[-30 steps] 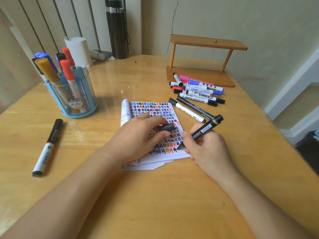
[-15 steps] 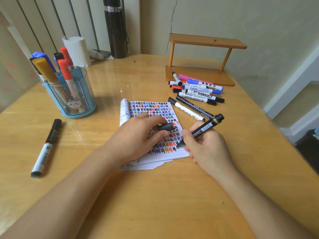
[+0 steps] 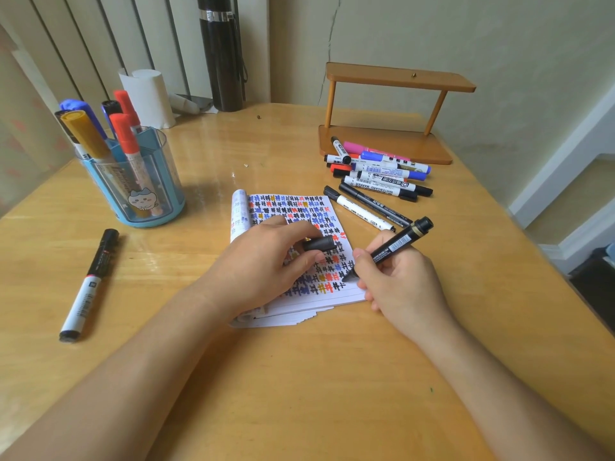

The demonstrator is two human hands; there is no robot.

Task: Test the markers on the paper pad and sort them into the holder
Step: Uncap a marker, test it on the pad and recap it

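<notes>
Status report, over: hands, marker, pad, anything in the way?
Right hand grips black marker, tip on paper pad. Left hand pinches cap, rests on pad. Holder stands left of pad; loose marker lies near it.

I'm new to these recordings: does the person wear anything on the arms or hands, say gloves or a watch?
Nothing visible. Both forearms are bare to the frame's edge, no sleeves in view. The left hand and right hand show no gloves, rings, watch or bracelet.

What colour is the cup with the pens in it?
Light blue holder, clearest in the head view.
</notes>
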